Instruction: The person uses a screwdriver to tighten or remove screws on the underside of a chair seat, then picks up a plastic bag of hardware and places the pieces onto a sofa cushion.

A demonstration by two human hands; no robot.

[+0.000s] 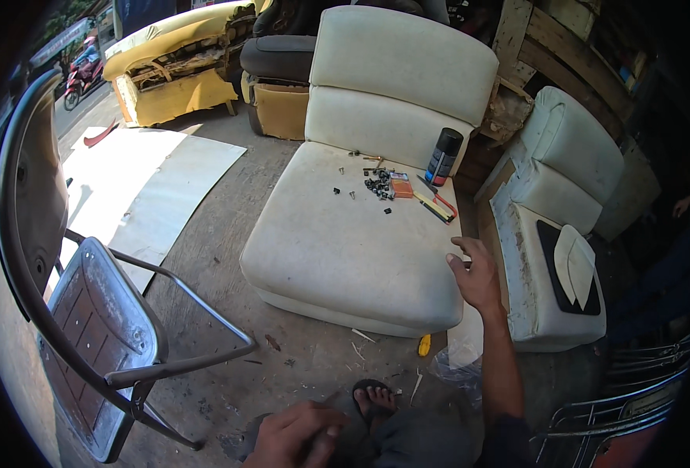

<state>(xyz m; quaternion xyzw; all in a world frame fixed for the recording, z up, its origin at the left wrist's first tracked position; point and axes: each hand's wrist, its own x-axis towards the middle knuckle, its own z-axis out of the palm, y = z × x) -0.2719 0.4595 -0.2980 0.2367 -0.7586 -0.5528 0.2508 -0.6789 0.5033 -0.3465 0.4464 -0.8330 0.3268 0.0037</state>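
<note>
My right hand (477, 274) reaches past the right front corner of a cream padded seat (345, 249), thumb and fingers apart, holding nothing I can see. Low in the picture, over my lap, my left hand (298, 431) is curled closed; whatever may be inside it is hidden. Toward the back right of the seat stands a black spray can (444, 156). In front of it lie a red-and-yellow handled tool (434, 207), a small orange box (401, 187) and a pile of small black parts (377, 186). A few loose screws (352, 195) are scattered nearby.
A metal folding chair (107, 312) stands at the left, beside a white sheet (150, 179) on the floor. Another cream seat (548, 234) at the right carries cut white pieces (575, 265). A yellow object (424, 345) and clear plastic (458, 374) lie below.
</note>
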